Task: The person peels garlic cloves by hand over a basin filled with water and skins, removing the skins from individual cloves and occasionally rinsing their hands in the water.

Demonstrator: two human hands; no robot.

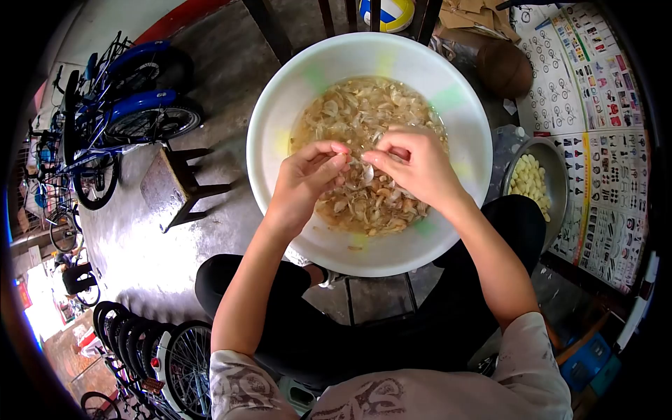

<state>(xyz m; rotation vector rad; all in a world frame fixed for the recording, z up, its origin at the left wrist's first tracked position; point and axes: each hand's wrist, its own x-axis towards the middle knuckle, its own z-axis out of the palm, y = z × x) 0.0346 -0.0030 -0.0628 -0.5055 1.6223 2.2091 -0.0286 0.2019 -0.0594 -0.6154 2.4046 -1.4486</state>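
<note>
A wide white plastic basin (273, 126) in front of me holds cloudy water with garlic cloves and loose garlic skins (381, 101) floating in it. Over its middle, my left hand (313, 175) is closed in a pinch, thumb against the forefinger. My right hand (413, 164) faces it a short way off, its thumb and forefinger also pinched. Something small and pale shows between the fingertips, but I cannot make out what each hand holds. On the right, a metal bowl (558, 171) contains peeled garlic cloves (530, 180).
A small wooden stool (164, 183) stands left of the basin. Bicycles with blue fenders (143, 105) and a row of tyres (133, 329) are farther left. Beyond the basin are dark bars (327, 17) and a ball (390, 12). A printed sheet (595, 140) lies at right.
</note>
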